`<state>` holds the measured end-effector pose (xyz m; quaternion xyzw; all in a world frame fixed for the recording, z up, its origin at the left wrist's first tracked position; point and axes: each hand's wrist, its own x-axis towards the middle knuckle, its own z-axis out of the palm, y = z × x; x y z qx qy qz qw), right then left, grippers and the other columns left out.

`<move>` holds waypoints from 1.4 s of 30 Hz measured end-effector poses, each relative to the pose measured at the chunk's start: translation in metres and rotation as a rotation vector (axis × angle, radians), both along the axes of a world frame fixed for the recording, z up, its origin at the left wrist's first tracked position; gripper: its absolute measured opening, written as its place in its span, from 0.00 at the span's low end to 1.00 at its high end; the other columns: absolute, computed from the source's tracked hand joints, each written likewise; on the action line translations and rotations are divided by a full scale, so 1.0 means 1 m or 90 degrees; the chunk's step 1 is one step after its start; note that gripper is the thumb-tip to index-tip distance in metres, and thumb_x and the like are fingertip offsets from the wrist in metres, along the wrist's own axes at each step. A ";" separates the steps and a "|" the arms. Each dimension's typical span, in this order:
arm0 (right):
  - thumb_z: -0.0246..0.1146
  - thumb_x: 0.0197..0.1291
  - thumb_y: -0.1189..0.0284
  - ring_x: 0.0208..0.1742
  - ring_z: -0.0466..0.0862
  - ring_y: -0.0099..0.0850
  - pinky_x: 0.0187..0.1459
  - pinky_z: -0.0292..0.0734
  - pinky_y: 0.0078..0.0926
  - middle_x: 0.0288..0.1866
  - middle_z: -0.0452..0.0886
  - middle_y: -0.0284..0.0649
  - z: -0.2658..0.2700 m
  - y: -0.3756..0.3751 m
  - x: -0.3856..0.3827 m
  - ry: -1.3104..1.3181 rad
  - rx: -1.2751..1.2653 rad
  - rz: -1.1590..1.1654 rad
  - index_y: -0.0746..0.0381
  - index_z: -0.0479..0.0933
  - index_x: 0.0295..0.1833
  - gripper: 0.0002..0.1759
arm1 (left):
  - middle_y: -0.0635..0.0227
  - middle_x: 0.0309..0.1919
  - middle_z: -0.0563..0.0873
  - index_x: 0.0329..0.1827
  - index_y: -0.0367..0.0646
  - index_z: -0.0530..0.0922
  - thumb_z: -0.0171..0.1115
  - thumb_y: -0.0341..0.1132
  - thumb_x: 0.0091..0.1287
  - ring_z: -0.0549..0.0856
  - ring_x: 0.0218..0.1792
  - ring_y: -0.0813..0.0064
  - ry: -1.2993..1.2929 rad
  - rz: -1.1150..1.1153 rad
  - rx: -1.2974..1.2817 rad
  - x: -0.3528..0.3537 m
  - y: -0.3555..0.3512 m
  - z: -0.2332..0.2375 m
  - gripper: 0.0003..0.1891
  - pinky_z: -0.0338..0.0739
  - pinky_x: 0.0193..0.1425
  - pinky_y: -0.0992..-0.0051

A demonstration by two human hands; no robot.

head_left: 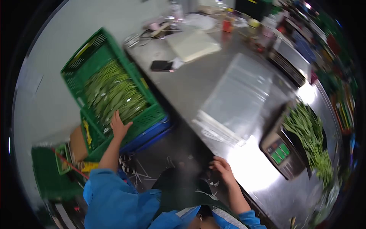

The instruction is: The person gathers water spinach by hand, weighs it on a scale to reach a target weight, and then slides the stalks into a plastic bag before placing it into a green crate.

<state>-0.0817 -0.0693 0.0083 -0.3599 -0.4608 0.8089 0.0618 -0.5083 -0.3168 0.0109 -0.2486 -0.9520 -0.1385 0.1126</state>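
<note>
My left hand (119,127) reaches to the near end of a green plastic crate (150,113), its fingers stretched out and apart. In the crate lie long leafy green vegetables (114,89), some under shiny clear film, and my fingertips overlap their near leaves. By the near edge of the steel table (179,89), my right hand (223,168) hangs with loosely bent fingers and nothing in it. Beyond it on the table is a stack of clear plastic bags (240,95). To the right, a digital scale (280,152) with a green display bears a loose heap of leafy greens (309,133).
A black phone (161,66) and a pale stack of sheets (193,44) lie farther back on the table. Behind stand a red bottle (227,22) and a second scale (289,57). Blue crates (146,134) sit under the green one, and litter lies on the floor.
</note>
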 end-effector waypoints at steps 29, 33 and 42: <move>0.50 0.56 0.41 0.23 0.70 0.28 0.27 0.72 0.26 0.23 0.71 0.37 -0.299 -0.234 -0.355 -0.070 -0.412 -0.212 0.61 0.70 0.37 0.30 | 0.63 0.28 0.80 0.32 0.44 0.75 0.62 0.49 0.52 0.80 0.30 0.58 -0.164 -0.081 -0.233 -0.017 -0.135 -0.049 0.17 0.72 0.36 0.63; 0.46 0.56 0.39 0.30 0.70 0.28 0.35 0.70 0.28 0.29 0.71 0.34 -0.294 -0.220 -0.287 -0.078 -0.459 -0.203 0.59 0.69 0.38 0.31 | 0.64 0.30 0.80 0.31 0.45 0.75 0.63 0.47 0.52 0.79 0.31 0.60 -0.138 -0.124 -0.202 0.055 -0.133 -0.050 0.15 0.71 0.37 0.62; 0.45 0.53 0.35 0.45 0.77 0.40 0.46 0.71 0.42 0.46 0.75 0.47 -0.401 -0.212 -0.102 -0.052 -0.503 -0.322 0.65 0.69 0.51 0.42 | 0.65 0.38 0.77 0.37 0.45 0.73 0.63 0.39 0.49 0.76 0.40 0.61 -0.202 -0.275 -0.114 0.247 -0.117 -0.053 0.15 0.71 0.40 0.63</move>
